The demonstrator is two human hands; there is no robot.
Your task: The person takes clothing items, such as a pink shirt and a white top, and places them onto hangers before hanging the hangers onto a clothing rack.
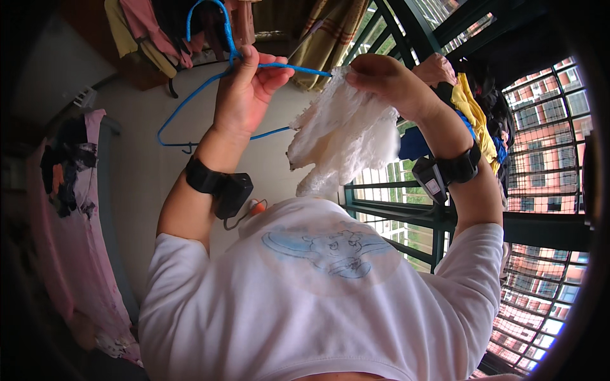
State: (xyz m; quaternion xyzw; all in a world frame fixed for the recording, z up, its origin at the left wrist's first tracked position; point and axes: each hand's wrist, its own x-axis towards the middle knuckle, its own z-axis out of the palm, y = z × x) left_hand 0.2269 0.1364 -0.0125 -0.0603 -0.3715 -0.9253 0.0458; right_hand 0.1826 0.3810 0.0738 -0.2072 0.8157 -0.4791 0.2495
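My left hand (248, 90) grips a blue coat hanger (188, 105) just under its hook, thumb against the neck. The hook points up and away from me. At the right end of the hanger, my right hand (393, 83) pinches the edge of a white lace-trimmed garment (345, 133) between thumb and fingers. That end of the hanger goes into the cloth, and the garment hides its tip. The rest of the garment hangs in loose, crumpled folds over the right part of the lower bar. Black devices are strapped to both my forearms.
Clothes (147, 33) hang at the upper left near a curtain (329, 43). A pink cloth-covered surface (81, 247) with dark clothing stands at left. More clothes (472, 119) hang at right beside a dark green window frame (405, 207) and metal grille (538, 219).
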